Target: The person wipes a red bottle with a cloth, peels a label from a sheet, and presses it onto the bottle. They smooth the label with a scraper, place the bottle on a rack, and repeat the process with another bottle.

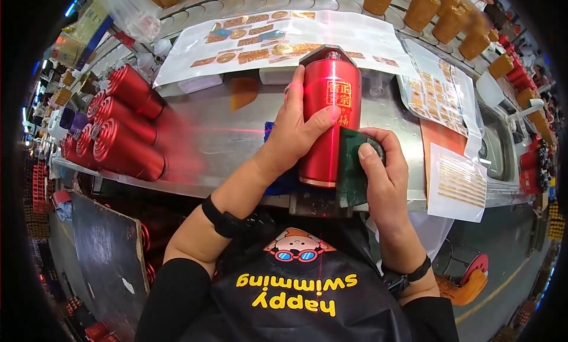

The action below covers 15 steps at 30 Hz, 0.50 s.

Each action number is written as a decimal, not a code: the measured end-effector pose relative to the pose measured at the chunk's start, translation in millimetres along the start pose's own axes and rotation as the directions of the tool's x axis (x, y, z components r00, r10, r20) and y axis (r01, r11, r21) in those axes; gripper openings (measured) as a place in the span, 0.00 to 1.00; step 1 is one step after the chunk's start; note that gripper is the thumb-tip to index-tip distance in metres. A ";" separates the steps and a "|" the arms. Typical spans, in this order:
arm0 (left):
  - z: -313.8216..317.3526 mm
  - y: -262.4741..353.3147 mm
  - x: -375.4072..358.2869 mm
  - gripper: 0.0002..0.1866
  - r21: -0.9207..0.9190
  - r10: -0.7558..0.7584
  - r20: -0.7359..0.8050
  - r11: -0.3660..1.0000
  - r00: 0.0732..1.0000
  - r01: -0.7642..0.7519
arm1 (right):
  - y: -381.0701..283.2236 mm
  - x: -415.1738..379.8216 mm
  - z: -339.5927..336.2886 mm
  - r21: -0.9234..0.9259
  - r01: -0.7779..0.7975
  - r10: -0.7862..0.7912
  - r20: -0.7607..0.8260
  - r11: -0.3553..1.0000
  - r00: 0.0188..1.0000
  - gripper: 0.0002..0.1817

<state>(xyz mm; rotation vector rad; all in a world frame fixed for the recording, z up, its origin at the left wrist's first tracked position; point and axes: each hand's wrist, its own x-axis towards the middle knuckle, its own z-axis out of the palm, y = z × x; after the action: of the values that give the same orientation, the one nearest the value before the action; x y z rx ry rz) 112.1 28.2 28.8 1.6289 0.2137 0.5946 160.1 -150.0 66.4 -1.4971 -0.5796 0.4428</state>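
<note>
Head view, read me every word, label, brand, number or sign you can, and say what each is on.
"happy swimming": yellow, on the black apron, upside down in this view.
"正宗": gold, on the red bottle; its other gold characters are too unclear to read surely.
Gold markings on the long white sheet: too small to read.

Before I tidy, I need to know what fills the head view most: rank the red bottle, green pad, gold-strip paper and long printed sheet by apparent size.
1. Long printed sheet
2. Red bottle
3. Gold-strip paper
4. Green pad, partly covered by fingers
</note>
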 end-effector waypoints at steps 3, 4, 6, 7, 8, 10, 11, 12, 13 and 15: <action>-1.0 1.5 -0.5 0.53 -0.059 -0.017 0.019 0.998 1.000 0.018 | 0.9 -0.3 -0.2 -0.009 0.005 -0.005 -0.006 1.000 1.000 0.12; -1.7 2.6 -0.2 0.52 -0.090 -0.019 0.027 0.996 0.999 0.021 | 0.2 -0.6 -0.3 -0.023 0.007 -0.007 -0.006 1.000 1.000 0.12; -2.6 5.0 -1.0 0.52 -0.154 -0.025 0.043 0.987 0.999 0.032 | -2.2 -0.6 -1.0 -0.052 0.031 -0.032 -0.006 0.998 0.999 0.12; -2.5 7.1 -2.5 0.51 -0.185 -0.028 0.052 0.982 0.998 0.038 | -2.7 0.0 -1.1 -0.053 0.035 -0.035 -0.006 0.998 0.999 0.12; -1.3 10.2 -3.7 0.50 -0.204 -0.041 0.068 0.978 0.997 0.054 | -2.3 -0.2 -1.3 -0.054 0.037 -0.037 -0.004 0.998 0.999 0.12; -0.8 9.6 -2.9 0.49 -0.212 -0.036 0.052 0.976 0.998 0.047 | -1.0 -1.2 -1.8 -0.057 0.034 -0.035 -0.002 0.998 0.999 0.12; -0.3 10.7 -3.0 0.49 -0.212 -0.046 0.046 0.976 0.998 0.054 | -1.2 -1.5 -2.1 -0.045 0.025 -0.025 -0.001 0.999 1.000 0.12; 0.0 11.7 -3.4 0.48 -0.212 -0.056 0.040 0.975 0.998 0.063 | -1.1 -1.8 -2.2 -0.032 0.014 -0.014 0.000 0.999 1.000 0.12; 0.5 13.0 -3.2 0.48 -0.213 -0.068 0.034 0.974 0.997 0.074 | -1.1 -1.8 -2.4 -0.019 0.001 -0.001 0.001 1.000 1.000 0.12; 2.3 15.1 -2.2 0.47 -0.217 -0.071 0.015 0.973 0.997 0.072 | 0.5 -1.3 -3.3 -0.050 0.025 -0.025 0.005 0.998 1.000 0.13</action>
<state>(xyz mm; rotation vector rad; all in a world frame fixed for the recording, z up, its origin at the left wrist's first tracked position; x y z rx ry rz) 108.3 22.9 42.7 1.4053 0.1945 0.5377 161.1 -153.4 65.8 -1.5348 -0.6159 0.4148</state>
